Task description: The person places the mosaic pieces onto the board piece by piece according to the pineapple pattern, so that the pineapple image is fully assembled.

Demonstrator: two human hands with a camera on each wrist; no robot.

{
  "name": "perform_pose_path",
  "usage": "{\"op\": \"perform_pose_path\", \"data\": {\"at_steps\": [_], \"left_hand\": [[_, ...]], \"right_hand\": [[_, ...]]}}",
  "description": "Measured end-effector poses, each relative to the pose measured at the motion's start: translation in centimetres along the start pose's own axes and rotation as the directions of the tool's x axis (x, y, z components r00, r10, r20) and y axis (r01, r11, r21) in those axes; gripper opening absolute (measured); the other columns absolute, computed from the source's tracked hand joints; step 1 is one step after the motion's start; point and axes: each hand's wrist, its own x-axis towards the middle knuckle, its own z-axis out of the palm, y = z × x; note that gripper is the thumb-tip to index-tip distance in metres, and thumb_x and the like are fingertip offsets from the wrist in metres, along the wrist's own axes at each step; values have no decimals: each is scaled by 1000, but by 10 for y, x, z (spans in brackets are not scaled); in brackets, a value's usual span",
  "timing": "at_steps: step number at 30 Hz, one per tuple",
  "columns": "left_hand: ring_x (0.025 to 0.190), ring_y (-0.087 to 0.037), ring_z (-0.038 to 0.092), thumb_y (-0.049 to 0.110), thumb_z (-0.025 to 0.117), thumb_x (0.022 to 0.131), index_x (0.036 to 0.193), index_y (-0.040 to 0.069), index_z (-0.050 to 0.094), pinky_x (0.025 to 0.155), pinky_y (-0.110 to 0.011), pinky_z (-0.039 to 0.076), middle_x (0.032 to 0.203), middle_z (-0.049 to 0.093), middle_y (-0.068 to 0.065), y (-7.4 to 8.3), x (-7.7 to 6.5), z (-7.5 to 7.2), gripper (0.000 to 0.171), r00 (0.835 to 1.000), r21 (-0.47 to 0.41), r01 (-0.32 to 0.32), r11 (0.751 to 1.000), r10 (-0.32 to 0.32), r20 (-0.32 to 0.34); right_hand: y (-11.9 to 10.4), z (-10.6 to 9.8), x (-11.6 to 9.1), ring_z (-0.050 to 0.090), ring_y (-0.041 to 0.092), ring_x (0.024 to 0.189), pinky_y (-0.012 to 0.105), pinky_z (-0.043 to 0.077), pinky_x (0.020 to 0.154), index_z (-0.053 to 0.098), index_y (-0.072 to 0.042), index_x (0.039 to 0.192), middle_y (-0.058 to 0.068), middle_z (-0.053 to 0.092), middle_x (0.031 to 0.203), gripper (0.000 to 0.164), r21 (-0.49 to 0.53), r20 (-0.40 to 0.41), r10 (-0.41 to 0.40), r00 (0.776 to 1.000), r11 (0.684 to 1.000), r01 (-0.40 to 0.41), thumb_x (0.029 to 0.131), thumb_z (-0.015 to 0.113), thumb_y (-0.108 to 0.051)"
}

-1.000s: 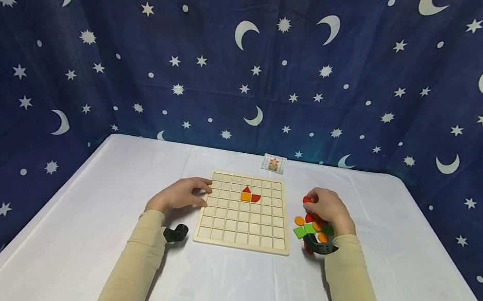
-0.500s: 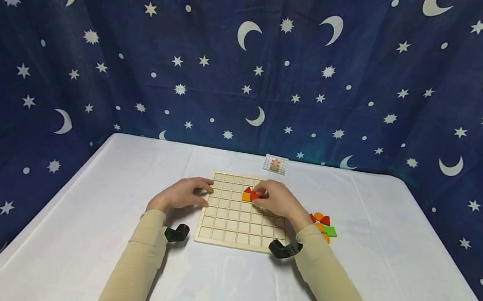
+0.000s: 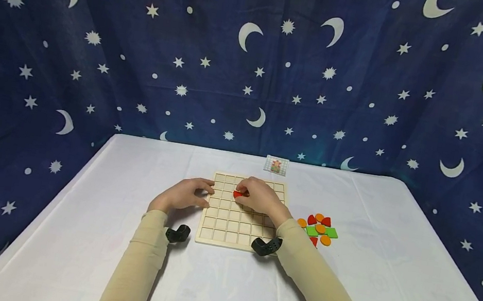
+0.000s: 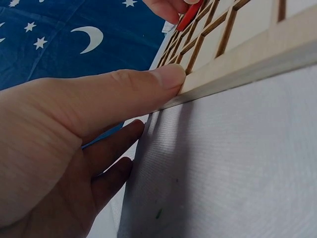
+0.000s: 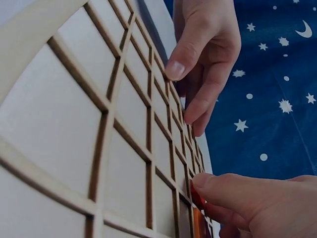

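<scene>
A wooden grid board (image 3: 218, 222) lies flat in the middle of the head view. My right hand (image 3: 260, 196) is over its upper half, thumb and fingers pinching a red quarter-circle tile (image 3: 237, 194) at a cell left of centre. In the right wrist view, an orange tile (image 5: 199, 224) shows in the grid beside that red one. The other tiles seen earlier on the board are hidden under the right hand. My left hand (image 3: 183, 194) rests at the board's left edge, its thumb (image 4: 171, 77) touching the rim and the other fingers loosely extended.
Right of the board lies a loose group of orange round tiles (image 3: 325, 240), green square tiles (image 3: 331, 232) and red tiles (image 3: 326, 221). A small card with a coloured pattern on a grid (image 3: 276, 165) lies behind the board. A starry blue cloth (image 3: 217, 63) hangs behind the white table.
My right hand has come left from the loose tiles onto the board with a red quarter-circle tile, then farther left past the placed tiles. The left hand has stayed at the edge.
</scene>
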Motion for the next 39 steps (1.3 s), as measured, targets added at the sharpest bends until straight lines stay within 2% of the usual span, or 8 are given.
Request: {"op": "perform_pose_path", "data": {"at_steps": [10, 31, 34, 39], "left_hand": [[140, -31, 36, 16, 76, 85, 123, 6, 66, 115, -47, 30, 148, 47, -9, 1, 0, 0, 40, 1000, 2, 6, 1000, -6, 3], [140, -31, 36, 16, 76, 85, 122, 6, 67, 115, -48, 30, 147, 47, -9, 3, -1, 0, 40, 1000, -2, 17, 1000, -17, 8], [141, -31, 35, 16, 76, 85, 122, 6, 66, 115, -48, 30, 148, 47, -8, 3, -1, 1, 40, 1000, -4, 21, 1000, -21, 10], [141, -31, 34, 16, 76, 85, 123, 6, 66, 115, -47, 29, 149, 46, -8, 2, -1, 1, 40, 1000, -8, 29, 1000, -29, 7]], "right_hand": [[-2, -3, -2, 61, 16, 88, 34, 52, 83, 73, -9, 104, 0, 67, 96, 17, -4, 27, -55, 998, 998, 55, 88, 73, -16], [2, -3, -1, 61, 15, 88, 33, 53, 81, 74, -11, 105, -1, 67, 97, 17, -2, 3, 8, 1000, 1000, -8, 90, 72, -18], [7, -9, -7, 62, 18, 92, 34, 53, 83, 73, -8, 108, 2, 67, 100, 20, 31, -19, 9, 1000, 999, -8, 91, 70, -17], [26, -30, -25, 63, 24, 97, 41, 53, 87, 71, -4, 113, 6, 69, 105, 25, 84, -44, 58, 997, 995, -54, 92, 68, -17]]}}
